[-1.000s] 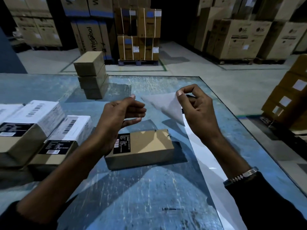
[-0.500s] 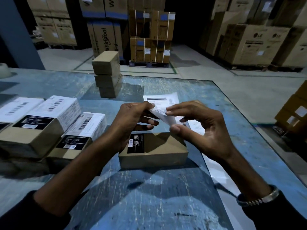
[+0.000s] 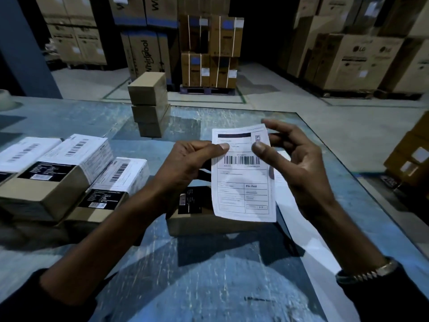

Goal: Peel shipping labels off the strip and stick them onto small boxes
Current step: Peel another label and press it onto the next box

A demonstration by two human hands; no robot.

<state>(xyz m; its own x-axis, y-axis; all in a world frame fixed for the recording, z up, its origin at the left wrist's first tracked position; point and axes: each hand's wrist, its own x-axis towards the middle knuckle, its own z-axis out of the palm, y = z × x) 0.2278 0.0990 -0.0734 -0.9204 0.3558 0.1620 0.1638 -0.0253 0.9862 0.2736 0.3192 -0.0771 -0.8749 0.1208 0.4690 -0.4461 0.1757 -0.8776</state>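
At the left of the frame three labelled boxes [image 3: 69, 173] lie on the blue table [image 3: 209, 275], at centre the left hand [image 3: 185, 166] and right hand [image 3: 299, 168] each pinch the upright shipping label [image 3: 243, 177] above an unlabelled small box [image 3: 209, 221].

Both my forearms reach forward over the table, hands raised. My left hand [image 3: 185, 163] pinches the shipping label [image 3: 243, 175] at its left edge; my right hand [image 3: 299, 163] pinches its upper right, other fingers loosely spread.
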